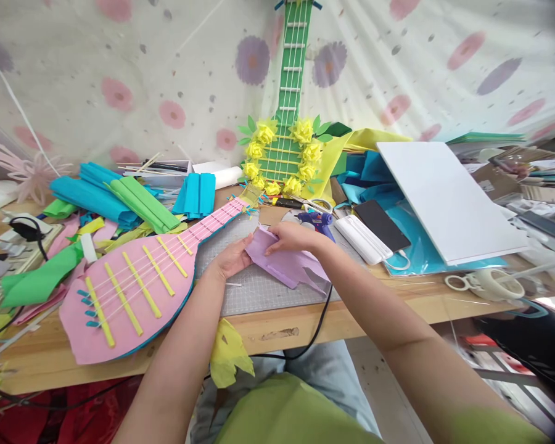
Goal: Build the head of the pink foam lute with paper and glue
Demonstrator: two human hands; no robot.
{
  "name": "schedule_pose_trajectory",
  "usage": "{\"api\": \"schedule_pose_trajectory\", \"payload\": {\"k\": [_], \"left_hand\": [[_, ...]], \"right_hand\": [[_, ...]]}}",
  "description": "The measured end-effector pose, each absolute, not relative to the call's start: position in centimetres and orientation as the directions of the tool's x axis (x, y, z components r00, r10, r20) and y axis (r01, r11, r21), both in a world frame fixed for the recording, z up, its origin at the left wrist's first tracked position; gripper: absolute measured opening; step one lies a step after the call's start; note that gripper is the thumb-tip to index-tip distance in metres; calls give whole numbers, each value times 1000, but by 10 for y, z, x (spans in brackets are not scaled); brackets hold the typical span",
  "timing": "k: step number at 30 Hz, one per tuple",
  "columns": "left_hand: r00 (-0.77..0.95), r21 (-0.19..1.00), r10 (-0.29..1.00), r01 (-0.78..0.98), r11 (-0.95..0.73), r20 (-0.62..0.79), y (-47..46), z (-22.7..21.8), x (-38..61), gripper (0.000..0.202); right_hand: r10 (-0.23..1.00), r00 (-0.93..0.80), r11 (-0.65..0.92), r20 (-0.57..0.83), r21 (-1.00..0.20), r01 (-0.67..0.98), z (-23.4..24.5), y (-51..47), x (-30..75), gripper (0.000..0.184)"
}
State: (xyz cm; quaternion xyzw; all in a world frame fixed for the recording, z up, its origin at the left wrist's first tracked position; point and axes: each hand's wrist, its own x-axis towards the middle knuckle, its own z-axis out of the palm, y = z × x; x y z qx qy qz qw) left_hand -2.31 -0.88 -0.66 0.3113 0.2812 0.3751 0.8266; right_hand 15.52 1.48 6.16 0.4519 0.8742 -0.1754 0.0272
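Between my two hands is a piece of lilac crepe paper (284,264) with a ragged, cut lower right edge, just above the grey cutting mat (268,300). My left hand (235,256) grips its left end, thumb on top. Over the paper's upper edge, my right hand (289,237) has its fingers closed on it. A pink paper instrument (134,277) with yellow bars and white strings lies to the left of my left arm. Just beyond my right hand is a blue glue gun (318,223), with scissors (321,205) behind it.
A green paper guitar (289,92) ringed with yellow paper flowers leans on the flowered curtain. Blue crepe rolls (97,196) and green crepe (143,202) lie at left. To the right are a white power bank (363,239), a black phone (382,225) and a white board (444,200). Yellow scraps (229,354) overhang the table edge.
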Motion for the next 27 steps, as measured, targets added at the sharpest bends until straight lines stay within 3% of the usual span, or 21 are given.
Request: {"api": "schedule_pose_trajectory", "payload": {"k": [6,14,16,22,27], "left_hand": [[594,784,784,-395,479,-180,-10,-7,-25,19],[572,776,796,-403,484,-199,-8,-11,-25,20],[563,784,802,-398,476,-201,-7,-13,-25,21],[554,784,807,-401,475,-206,-3,-19,-25,25],[558,754,801,-426,500,-217,-4,-19,-25,22]], "right_hand": [[771,-597,536,-221,-279,797,62,14,152,39],[772,-607,545,-188,-295,785,67,12,154,39],[788,-593,544,-166,-265,796,71,6,155,39],[880,-474,475,33,-27,880,75,-13,154,30],[917,-388,393,94,-47,918,69,-11,155,35]]}}
